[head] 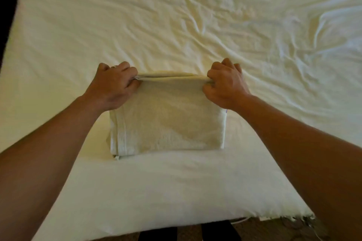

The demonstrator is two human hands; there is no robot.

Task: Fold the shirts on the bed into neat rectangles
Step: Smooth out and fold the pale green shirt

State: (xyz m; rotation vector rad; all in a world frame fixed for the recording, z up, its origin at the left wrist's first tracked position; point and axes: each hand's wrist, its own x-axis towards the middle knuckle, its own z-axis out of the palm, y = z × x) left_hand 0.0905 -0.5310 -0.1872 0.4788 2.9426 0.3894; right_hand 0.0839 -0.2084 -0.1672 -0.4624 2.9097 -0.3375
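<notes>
Both forearms reach over bed (pixel 176 25) | left hand (pixel 115 84), right hand (pixel 225 86) grip folded shirt (pixel 168 119) far corners, fingers curled

No text, label, brand, number or sign can be read anywhere in the view.

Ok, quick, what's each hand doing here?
Left hand: grips the far left corner of the folded shirt.
Right hand: grips its far right corner.

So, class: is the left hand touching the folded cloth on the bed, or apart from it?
Touching. The head view shows the left hand with fingers curled round the far left corner of the folded cloth; the right hand grips the far right corner likewise.
</notes>
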